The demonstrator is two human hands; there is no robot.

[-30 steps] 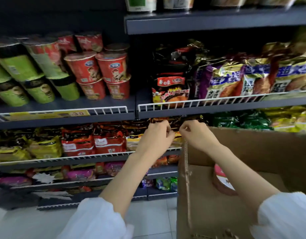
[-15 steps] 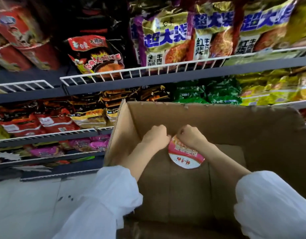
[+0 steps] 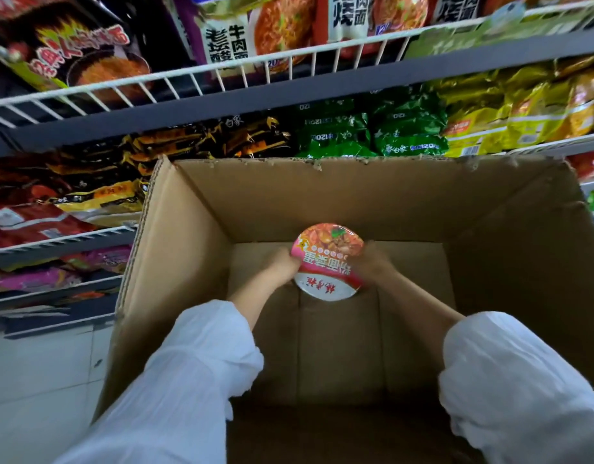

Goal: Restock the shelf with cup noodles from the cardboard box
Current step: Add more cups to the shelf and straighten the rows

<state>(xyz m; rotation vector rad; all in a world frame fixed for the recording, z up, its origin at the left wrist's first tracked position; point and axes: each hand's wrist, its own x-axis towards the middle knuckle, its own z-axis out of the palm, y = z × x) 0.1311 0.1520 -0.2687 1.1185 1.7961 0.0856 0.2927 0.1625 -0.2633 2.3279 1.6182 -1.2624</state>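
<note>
- Both hands down in the cardboard box (image 3: 322, 195) — left hand (image 3: 278, 264) and right hand (image 3: 372, 262) clamp the noodle cup (image 3: 325, 262) from either side, fingers curled on its rim.
- Risk: slick foil lid, cup tilted — could slip w/ a loose grip, or snag the box's ragged edge.
- Box: matte, corrugated; cup round; packets on the wire shelf (image 3: 288, 67) glossy, crinkly.

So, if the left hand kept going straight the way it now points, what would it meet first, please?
The left hand already grips the cup noodle; past that, probably the cardboard box's far wall, though depth is unclear.
</note>
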